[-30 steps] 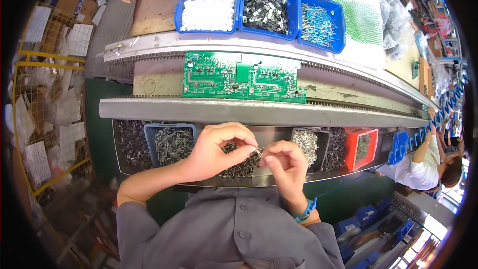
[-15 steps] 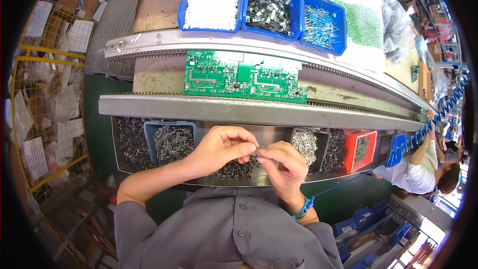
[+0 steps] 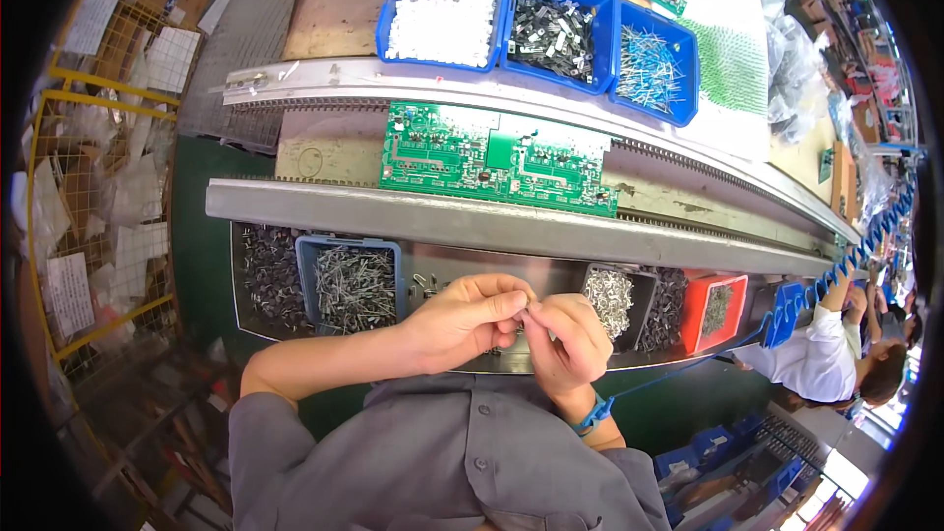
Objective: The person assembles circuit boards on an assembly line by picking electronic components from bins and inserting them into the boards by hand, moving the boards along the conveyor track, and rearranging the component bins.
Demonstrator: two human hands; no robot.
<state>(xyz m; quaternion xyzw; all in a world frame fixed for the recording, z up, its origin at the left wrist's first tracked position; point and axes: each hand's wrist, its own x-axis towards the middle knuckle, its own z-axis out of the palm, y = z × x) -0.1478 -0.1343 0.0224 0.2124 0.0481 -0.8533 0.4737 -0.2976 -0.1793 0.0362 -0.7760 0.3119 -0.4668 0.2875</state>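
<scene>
My left hand (image 3: 474, 317) and my right hand (image 3: 568, 339) meet over the metal parts tray, thumbs and forefingers pinched together. Between the fingertips is a tiny part, mostly hidden, its kind too small to make out. A blue wrist strap (image 3: 595, 415) with a cord circles my right wrist. Beyond the hands, a green circuit board (image 3: 500, 159) with small components rests between the two rails of the line. To the left of my hands is a grey-blue bin (image 3: 354, 287) of leaded metal components. Close on the right stands a bin of silvery parts (image 3: 610, 300).
Blue bins hold white parts (image 3: 442, 22), black parts (image 3: 554, 37) and blue leaded components (image 3: 649, 69) behind the far rail (image 3: 324, 79). The near rail (image 3: 393, 214) runs before the board. An orange-red bin (image 3: 713, 313) stands right; a co-worker (image 3: 811, 359) sits beyond.
Both hands have shifted slightly right and nearer my body, still pinched together. The whole view has turned a little, so bins and board appear farther right.
</scene>
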